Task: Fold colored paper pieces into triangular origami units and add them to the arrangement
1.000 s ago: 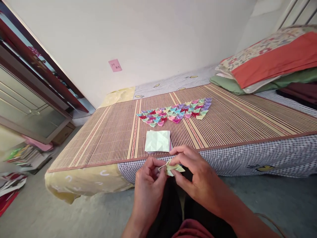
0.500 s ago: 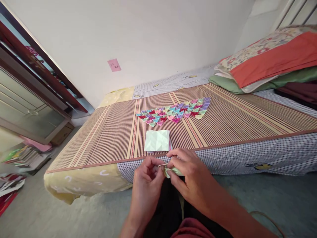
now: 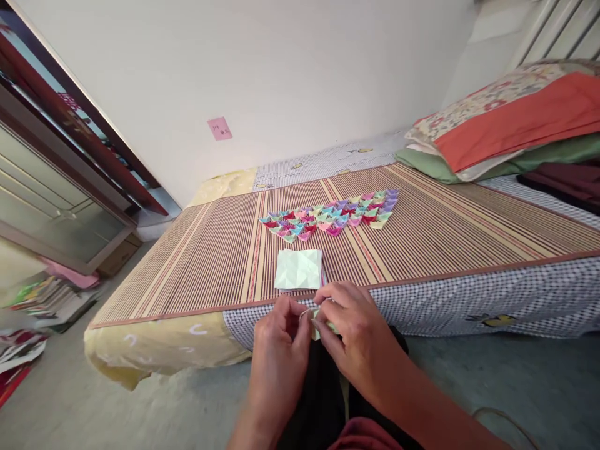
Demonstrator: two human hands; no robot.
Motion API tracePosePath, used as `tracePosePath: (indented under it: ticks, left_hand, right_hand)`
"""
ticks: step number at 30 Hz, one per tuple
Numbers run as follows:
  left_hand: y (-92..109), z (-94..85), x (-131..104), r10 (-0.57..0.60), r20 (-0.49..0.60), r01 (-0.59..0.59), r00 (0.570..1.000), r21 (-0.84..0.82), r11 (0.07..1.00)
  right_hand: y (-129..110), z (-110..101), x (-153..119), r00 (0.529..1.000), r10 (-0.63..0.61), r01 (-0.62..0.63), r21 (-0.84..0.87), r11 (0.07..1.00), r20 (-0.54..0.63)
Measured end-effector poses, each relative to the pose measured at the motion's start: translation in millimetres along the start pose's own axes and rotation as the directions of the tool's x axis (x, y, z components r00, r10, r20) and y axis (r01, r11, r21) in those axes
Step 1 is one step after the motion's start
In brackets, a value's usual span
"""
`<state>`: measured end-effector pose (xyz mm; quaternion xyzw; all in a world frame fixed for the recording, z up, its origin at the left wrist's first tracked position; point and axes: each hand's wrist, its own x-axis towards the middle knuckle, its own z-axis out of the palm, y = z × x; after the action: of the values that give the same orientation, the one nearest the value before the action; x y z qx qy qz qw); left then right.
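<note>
Between both hands, just off the bed's front edge, is a small pale green folded paper [image 3: 317, 332], largely covered by fingers. My left hand [image 3: 282, 340] pinches its left end between thumb and forefinger. My right hand [image 3: 349, 322] is closed on the right part, thumb and fingertips pressed against the folds. Just beyond the hands lies a stack of creased paper sheets [image 3: 299, 269], the top one pale green. Farther back, several folded paper boats [image 3: 330, 215] in pink, red, blue, purple and green stand in slanted rows on the mat.
A striped bamboo mat [image 3: 206, 256] covers the bed, over a checked sheet [image 3: 440, 306]. Folded bedding [image 3: 520, 125] is piled at the right. A pink note [image 3: 219, 128] hangs on the wall. Piled papers [image 3: 51, 300] sit on the floor at left, near a cabinet door [image 3: 51, 206].
The view has tilted slightly, so the scene sits a little lower. My right fingers have shifted slightly on the green paper, and less of its right end shows. Both hands keep hold.
</note>
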<state>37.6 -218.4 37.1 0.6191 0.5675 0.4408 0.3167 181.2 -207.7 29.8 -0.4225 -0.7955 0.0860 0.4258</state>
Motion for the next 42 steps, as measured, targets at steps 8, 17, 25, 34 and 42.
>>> tracePosePath:
  ticks: [8, 17, 25, 34, 42]
  left_hand:
    - [3.2, -17.7, 7.5, 0.000, 0.167, -0.037, 0.986, 0.221, 0.974]
    - [0.1, -1.5, 3.3, -0.019, -0.023, 0.019, 1.000, 0.035, 0.999]
    - [-23.3, 12.0, 8.1, -0.330, 0.491, 0.581, 0.807, -0.763, 0.285]
    - [-8.7, 42.9, -3.0, -0.448, 0.363, 0.456, 0.817, -0.882, 0.115]
    - [-5.1, 47.0, 1.8, -0.543, 0.382, 0.480, 0.748, -0.876, 0.043]
  right_hand:
    - [-0.4, -1.2, -5.2, 0.994, -0.063, 0.065, -0.024, 0.998, 0.090]
    - [8.1, 3.5, -4.9, 1.000, -0.011, 0.010, -0.015, 1.000, -0.013]
    - [18.9, 5.4, -7.1, 0.999, 0.002, -0.001, 0.025, 1.000, -0.046]
    - [18.0, 15.4, -9.5, 0.999, 0.034, -0.034, 0.005, 0.999, -0.007]
    - [19.9, 22.5, -9.9, 0.993, 0.117, -0.119, 0.063, 0.991, 0.028]
